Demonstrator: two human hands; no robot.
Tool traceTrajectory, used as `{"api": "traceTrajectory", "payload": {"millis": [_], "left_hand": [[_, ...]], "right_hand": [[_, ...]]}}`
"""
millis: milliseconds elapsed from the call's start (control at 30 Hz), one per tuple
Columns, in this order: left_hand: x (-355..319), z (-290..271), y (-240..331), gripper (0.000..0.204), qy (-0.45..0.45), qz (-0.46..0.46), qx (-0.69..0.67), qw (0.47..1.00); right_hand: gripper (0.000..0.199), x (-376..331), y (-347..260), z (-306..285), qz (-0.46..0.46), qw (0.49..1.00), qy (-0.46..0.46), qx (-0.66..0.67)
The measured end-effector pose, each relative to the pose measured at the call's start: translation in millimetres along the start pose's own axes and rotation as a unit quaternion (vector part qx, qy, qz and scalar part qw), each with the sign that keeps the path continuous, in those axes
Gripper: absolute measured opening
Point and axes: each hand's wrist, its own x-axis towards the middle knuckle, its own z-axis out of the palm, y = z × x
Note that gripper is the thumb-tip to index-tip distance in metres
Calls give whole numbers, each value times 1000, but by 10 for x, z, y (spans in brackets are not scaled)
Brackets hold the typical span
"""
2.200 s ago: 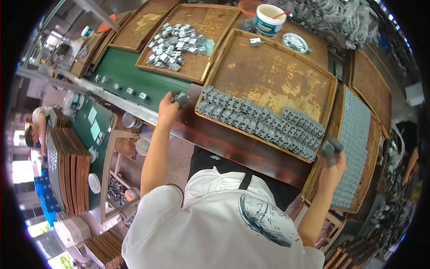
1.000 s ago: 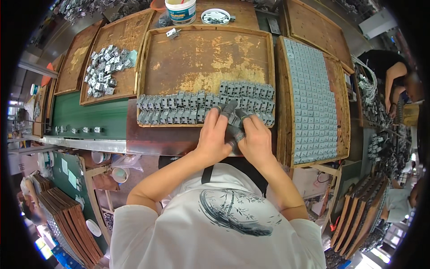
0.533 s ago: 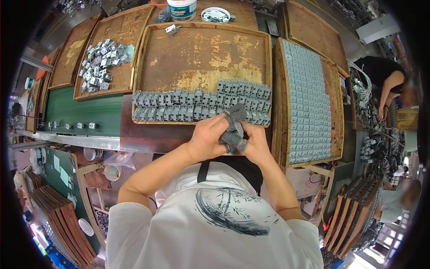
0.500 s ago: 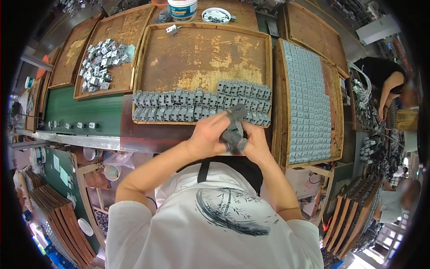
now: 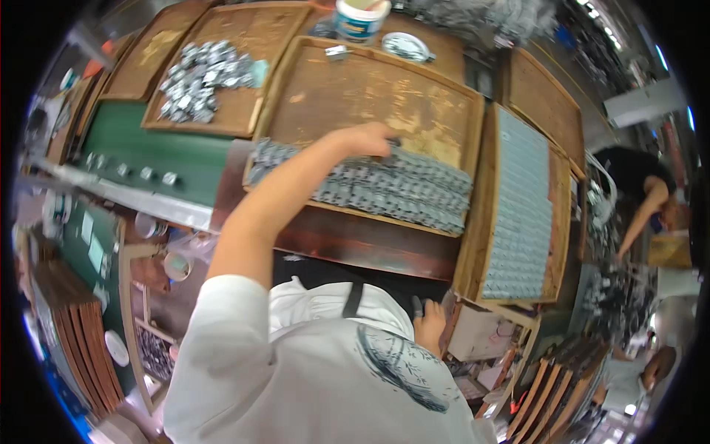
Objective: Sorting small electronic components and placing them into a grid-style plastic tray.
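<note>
My left hand [image 5: 370, 139] reaches over the wooden tray [image 5: 296, 74], its fingers closed at the far edge of the packed rows of small grey metal parts [image 5: 392, 189]. A dark bit shows at its fingertips; blur hides what it is. Down by my waist, my right hand [image 5: 429, 324] is closed beside the dark cloth at my lap. A narrow grey piece sticks up from its fingers, too blurred to name. One lone metal part [image 5: 336, 52] lies near the tray's far left corner.
A tray of loose metal parts [image 5: 207, 78] stands left, a tray of light blue-grey blocks [image 5: 518, 207] right. Several parts [image 5: 146, 173] sit on the green surface. Beyond are a white bucket [image 5: 361, 21] and a round dish [image 5: 407, 46]. A co-worker's arm [image 5: 645, 214] shows right.
Both hands were together at the tray's near edge around a dark grey thing. They have parted: the left went out over the rows, the right down to my waist. The view has tilted.
</note>
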Motion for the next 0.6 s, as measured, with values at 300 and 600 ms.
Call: {"api": "traceTrajectory", "payload": {"millis": [300,600], "left_hand": [[-857,450,-2,50,339,141,18,930],[-3181,1277,-1403,26,812,-141,-92,559]], "right_hand": [[21,-344,455,143,112,960,-110,233],[20,-88,656,342,17,957,-225,182]]}}
